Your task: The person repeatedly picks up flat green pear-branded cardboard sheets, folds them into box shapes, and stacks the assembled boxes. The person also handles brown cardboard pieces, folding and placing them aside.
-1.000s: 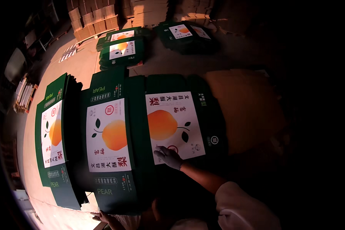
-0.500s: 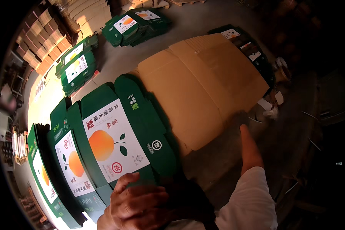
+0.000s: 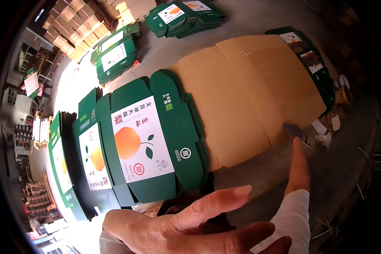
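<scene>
My left hand (image 3: 190,228) is raised close in front of me at the lower middle, its fingers stretched out and apart, holding nothing. Beyond it lies a green printed carton blank (image 3: 184,144) with a white panel and an orange pear picture, flat on similar blanks. To its right is a stack of plain brown cardboard sheets (image 3: 237,101), creased across the middle. My right arm reaches forward, and my right hand (image 3: 292,130), in a dark grey glove, is at the near right edge of the brown stack. Its fingers are too dark to make out.
More green blanks stand in piles at the far left (image 3: 114,57), far middle (image 3: 184,19) and beyond the brown stack (image 3: 313,63). Bundled brown cartons (image 3: 74,27) are stacked at the back left. A tape roll (image 3: 346,95) and scraps lie at the right.
My left hand has opened from curled fingers and moved right, off the green blank's near edge. The whole view has shifted, so the stacks appear further right. My right hand stays by the brown stack's edge.
</scene>
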`<state>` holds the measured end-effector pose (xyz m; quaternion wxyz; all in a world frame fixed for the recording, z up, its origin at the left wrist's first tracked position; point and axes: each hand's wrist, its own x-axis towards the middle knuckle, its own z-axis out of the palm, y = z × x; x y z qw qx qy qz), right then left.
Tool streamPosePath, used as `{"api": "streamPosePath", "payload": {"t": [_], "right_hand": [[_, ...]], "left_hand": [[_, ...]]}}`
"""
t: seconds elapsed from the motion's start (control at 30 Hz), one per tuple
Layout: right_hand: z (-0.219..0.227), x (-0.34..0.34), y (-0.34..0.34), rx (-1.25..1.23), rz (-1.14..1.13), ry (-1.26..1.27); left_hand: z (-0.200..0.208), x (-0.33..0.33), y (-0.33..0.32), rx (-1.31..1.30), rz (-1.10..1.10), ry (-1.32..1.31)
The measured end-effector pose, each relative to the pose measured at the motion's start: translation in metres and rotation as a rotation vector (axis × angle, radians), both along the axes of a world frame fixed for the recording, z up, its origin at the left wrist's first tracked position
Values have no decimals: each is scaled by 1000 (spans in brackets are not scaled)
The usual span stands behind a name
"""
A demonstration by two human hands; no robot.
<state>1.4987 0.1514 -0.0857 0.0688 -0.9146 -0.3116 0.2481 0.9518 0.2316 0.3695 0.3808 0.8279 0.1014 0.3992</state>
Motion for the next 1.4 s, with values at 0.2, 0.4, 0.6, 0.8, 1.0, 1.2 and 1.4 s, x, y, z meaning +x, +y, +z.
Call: {"api": "streamPosePath", "payload": {"t": [0.2,0.4,0.6,0.8,1.0,1.2,1.4], "right_hand": [[50,-40,31,76,-105,319],[123,-44,36,154,-148,448],[186,-80,25,424,8,335],[295,-192,36,706,114,253],[447,-350,54,664,427,-98],[578,-476,85,695,557,-178],[678,-563,71,649,717,-392]], "left_hand": [[-3,-36,-5,232,107,60],[7,-26,-29,105,229,-137],[29,-98,-20,-11,-136,-192],[44,-202,-28,164,-171,-302],[-51,-307,3,117,210,27],[-353,-435,0,-340,908,657],[-425,-459,-32,-507,885,711]]}}
